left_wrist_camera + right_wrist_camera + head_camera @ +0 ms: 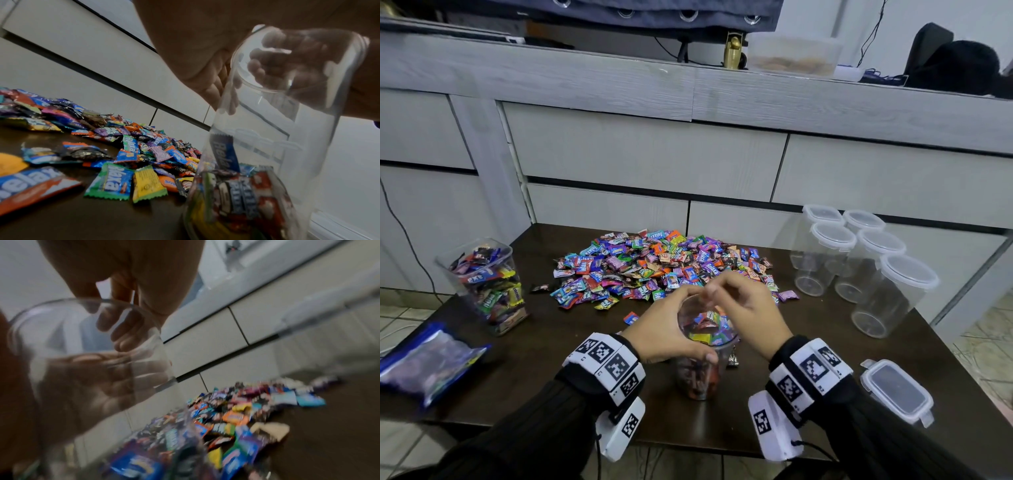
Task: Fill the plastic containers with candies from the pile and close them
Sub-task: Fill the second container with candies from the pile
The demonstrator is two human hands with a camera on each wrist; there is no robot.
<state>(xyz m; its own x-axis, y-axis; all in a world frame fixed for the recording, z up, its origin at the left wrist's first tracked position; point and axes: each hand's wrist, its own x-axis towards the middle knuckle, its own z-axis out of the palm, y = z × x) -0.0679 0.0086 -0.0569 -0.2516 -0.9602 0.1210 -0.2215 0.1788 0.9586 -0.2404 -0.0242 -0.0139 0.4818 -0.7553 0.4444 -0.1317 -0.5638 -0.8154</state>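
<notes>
While the left hand [667,329] grips the half-full container [700,359], the right hand [743,308] hovers above, fingers loosely bunched.
Release candies straight down inside its rim; whether any remain pinched, I cannot tell.

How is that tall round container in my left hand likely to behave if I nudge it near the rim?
The round container is tall, narrow and clear, so a push near the rim would probably tip it. Candies fill only its lower part, which may steady the base somewhat. The left hand wraps its upper wall; the smooth plastic looks possibly slippery.
</notes>
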